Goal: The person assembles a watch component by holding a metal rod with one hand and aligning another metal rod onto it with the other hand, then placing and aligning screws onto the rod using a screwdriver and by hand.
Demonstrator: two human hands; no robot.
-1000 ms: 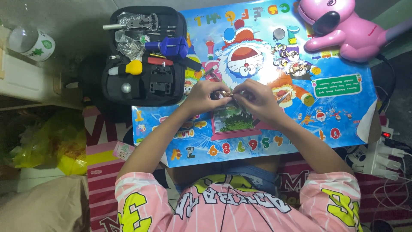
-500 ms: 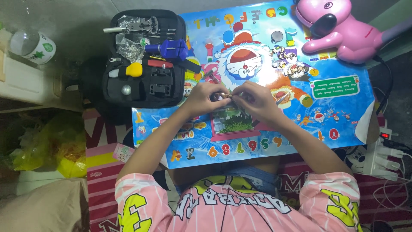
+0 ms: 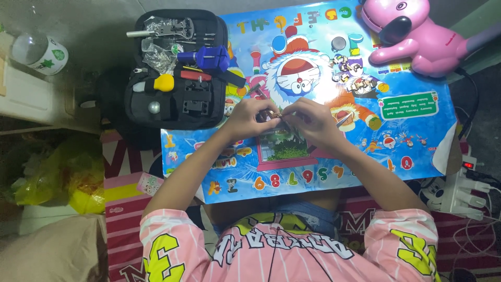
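Observation:
Both hands meet over the middle of a colourful cartoon poster mat (image 3: 407,141). My left hand (image 3: 249,117) and my right hand (image 3: 313,122) pinch one small dark metal object (image 3: 270,116) between their fingertips; it is too small to tell what it is. A thin metal tool (image 3: 343,120) sticks out from under my right hand. An open black tool case (image 3: 177,70) lies just up and left of my left hand, holding a blue tool (image 3: 206,56), a yellow-handled tool (image 3: 159,83) and other small tools.
A pink dog-shaped toy (image 3: 412,34) stands at the mat's far right corner. Small metal parts (image 3: 347,65) lie on the mat beyond my right hand. A plastic bottle (image 3: 39,52) stands far left, yellow bags (image 3: 57,177) lie left, and a power strip (image 3: 459,193) sits right.

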